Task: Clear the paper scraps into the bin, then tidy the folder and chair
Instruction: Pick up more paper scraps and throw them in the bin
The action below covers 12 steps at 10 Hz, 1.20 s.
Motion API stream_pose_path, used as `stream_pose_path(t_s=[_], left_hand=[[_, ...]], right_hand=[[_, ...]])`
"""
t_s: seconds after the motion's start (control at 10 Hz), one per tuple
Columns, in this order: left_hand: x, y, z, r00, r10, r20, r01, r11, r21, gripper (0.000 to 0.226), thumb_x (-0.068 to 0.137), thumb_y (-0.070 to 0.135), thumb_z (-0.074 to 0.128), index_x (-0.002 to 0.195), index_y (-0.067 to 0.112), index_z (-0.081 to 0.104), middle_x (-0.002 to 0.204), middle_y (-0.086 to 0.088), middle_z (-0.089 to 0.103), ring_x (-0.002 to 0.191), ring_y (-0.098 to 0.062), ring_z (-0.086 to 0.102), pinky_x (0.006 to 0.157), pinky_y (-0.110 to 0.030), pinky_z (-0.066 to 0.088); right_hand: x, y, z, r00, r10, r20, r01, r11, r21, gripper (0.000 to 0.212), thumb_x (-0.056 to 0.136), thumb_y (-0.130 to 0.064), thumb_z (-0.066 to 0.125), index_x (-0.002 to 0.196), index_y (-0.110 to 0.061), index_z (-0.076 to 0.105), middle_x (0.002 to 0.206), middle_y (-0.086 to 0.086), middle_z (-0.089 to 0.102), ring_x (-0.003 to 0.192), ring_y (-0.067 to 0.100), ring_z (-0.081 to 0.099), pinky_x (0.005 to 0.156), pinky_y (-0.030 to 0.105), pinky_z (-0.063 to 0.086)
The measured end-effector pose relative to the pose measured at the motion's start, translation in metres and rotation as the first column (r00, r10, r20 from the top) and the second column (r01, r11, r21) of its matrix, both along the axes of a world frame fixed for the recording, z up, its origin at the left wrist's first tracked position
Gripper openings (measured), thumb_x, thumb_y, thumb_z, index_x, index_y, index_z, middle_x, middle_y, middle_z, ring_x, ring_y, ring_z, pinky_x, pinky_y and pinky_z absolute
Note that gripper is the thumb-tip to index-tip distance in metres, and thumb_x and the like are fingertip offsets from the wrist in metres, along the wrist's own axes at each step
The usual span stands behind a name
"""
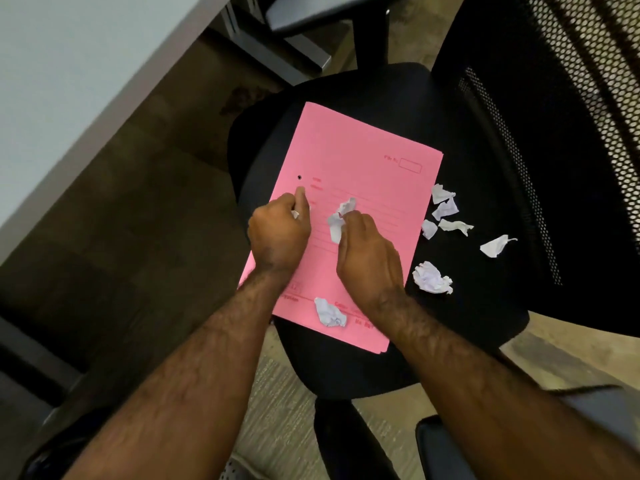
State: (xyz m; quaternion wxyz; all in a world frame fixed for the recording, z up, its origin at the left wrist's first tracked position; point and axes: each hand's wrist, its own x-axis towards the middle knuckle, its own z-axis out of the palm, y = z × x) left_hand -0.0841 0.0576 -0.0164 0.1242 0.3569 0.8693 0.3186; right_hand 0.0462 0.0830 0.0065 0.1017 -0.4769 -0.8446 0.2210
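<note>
Both over the pink folder (360,174) — left hand (278,233) and right hand (369,261) each pinching a scrap (341,216)

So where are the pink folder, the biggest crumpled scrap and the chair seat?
pink folder (360,157): head view, bare upper cover.
biggest crumpled scrap (431,277): head view, its middle.
chair seat (478,299): head view, bare black cushion.

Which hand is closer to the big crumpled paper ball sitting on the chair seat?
Right. The right hand lies on the pink folder just beside the ball; the left hand is farther off, across the folder.
</note>
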Motion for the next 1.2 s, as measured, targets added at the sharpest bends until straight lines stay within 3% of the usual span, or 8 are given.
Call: stream_pose_path(t_s=[0.2, 0.4, 0.6, 0.8, 0.9, 1.0, 1.1, 1.2], left_hand=[[-0.006, -0.05, 0.004, 0.989, 0.111, 0.098, -0.111, 0.994, -0.001, 0.045, 0.097, 0.035, 0.048, 0.055, 0.021, 0.043, 0.048, 0.016, 0.038, 0.037, -0.002, 0.038, 0.042, -0.009, 0.022], [-0.025, -0.116, 0.007, 0.978, 0.2, 0.053, -0.203, 0.977, 0.068, 0.043, 0.095, 0.028, 0.055, 0.056, 0.02, 0.042, 0.047, 0.017, 0.036, 0.034, 0.003, 0.03, 0.042, 0.0, 0.032], [-0.054, -0.225, -0.022, 0.935, 0.353, 0.036, -0.35, 0.934, -0.078, 0.045, 0.096, 0.033, 0.052, 0.058, 0.01, 0.059, 0.051, -0.003, 0.06, 0.041, -0.009, 0.039, 0.04, -0.012, 0.018], [-0.072, -0.345, -0.038, 0.87, 0.489, 0.071, -0.473, 0.865, -0.167, 0.043, 0.097, 0.036, 0.051, 0.068, 0.009, 0.07, 0.052, -0.005, 0.064, 0.043, -0.019, 0.052, 0.044, -0.02, 0.029], [-0.085, -0.404, -0.043, 0.79, 0.609, 0.064, -0.593, 0.787, -0.174, 0.042, 0.096, 0.033, 0.054, 0.069, 0.006, 0.072, 0.057, -0.011, 0.068, 0.044, -0.018, 0.052, 0.042, -0.019, 0.028], [-0.098, -0.461, -0.053, 0.698, 0.71, 0.095, -0.689, 0.702, -0.18, 0.043, 0.096, 0.034, 0.054, 0.065, 0.007, 0.069, 0.057, -0.011, 0.067, 0.048, -0.022, 0.055, 0.048, -0.023, 0.03], [-0.109, -0.52, -0.07, 0.62, 0.777, 0.112, -0.761, 0.63, -0.155, 0.044, 0.096, 0.031, 0.054, 0.055, 0.014, 0.058, 0.05, -0.001, 0.056, 0.042, -0.009, 0.046, 0.045, -0.023, 0.029], [-0.116, -0.58, -0.088, 0.552, 0.832, 0.057, -0.818, 0.553, -0.159, 0.045, 0.094, 0.024, 0.057, 0.051, 0.014, 0.052, 0.047, -0.003, 0.054, 0.039, -0.004, 0.043, 0.045, -0.017, 0.024]], right_hand=[[-0.017, -0.068, 0.0, 0.963, -0.134, 0.234, 0.159, 0.983, -0.093, 0.027, 0.089, -0.011, 0.056, 0.113, -0.015, 0.045, 0.101, 0.007, 0.053, 0.077, 0.023, 0.055, 0.052, 0.032, 0.037], [-0.004, -0.104, -0.028, 0.896, -0.028, 0.443, 0.009, 0.999, 0.046, 0.029, 0.081, -0.014, 0.068, 0.107, -0.011, 0.055, 0.096, 0.013, 0.057, 0.08, 0.03, 0.055, 0.047, 0.034, 0.044], [-0.002, -0.111, -0.056, 0.929, 0.082, 0.36, -0.174, 0.957, 0.231, 0.012, 0.091, -0.018, 0.05, 0.089, -0.007, 0.055, 0.076, 0.016, 0.06, 0.061, 0.035, 0.055, 0.047, 0.027, 0.029], [-0.008, -0.123, -0.054, 0.968, -0.061, 0.245, 0.01, 0.979, 0.206, 0.036, 0.099, -0.037, 0.035, 0.082, -0.007, 0.046, 0.067, 0.023, 0.059, 0.051, 0.022, 0.035, 0.054, 0.029, 0.025], [0.05, -0.012, -0.034, 0.972, 0.058, 0.226, -0.112, 0.965, 0.237, 0.036, 0.099, -0.037, 0.035, 0.084, -0.007, 0.048, 0.068, 0.02, 0.06, 0.053, 0.02, 0.036, 0.055, 0.029, 0.028], [0.043, -0.106, -0.062, 0.981, 0.192, -0.023, -0.185, 0.967, 0.178, 0.033, 0.099, -0.034, 0.039, 0.084, -0.007, 0.051, 0.068, 0.015, 0.06, 0.053, 0.02, 0.041, 0.055, 0.028, 0.031], [0.007, -0.219, -0.064, 0.974, 0.226, -0.01, -0.226, 0.974, 0.027, 0.03, 0.099, -0.03, 0.043, 0.084, -0.006, 0.053, 0.068, 0.01, 0.06, 0.055, 0.018, 0.044, 0.054, 0.026, 0.032], [-0.124, -0.355, -0.081, 0.973, 0.196, -0.119, -0.196, 0.98, 0.011, 0.028, 0.101, -0.031, 0.044, 0.088, -0.008, 0.055, 0.071, 0.01, 0.061, 0.058, 0.021, 0.054, 0.054, 0.027, 0.041]])
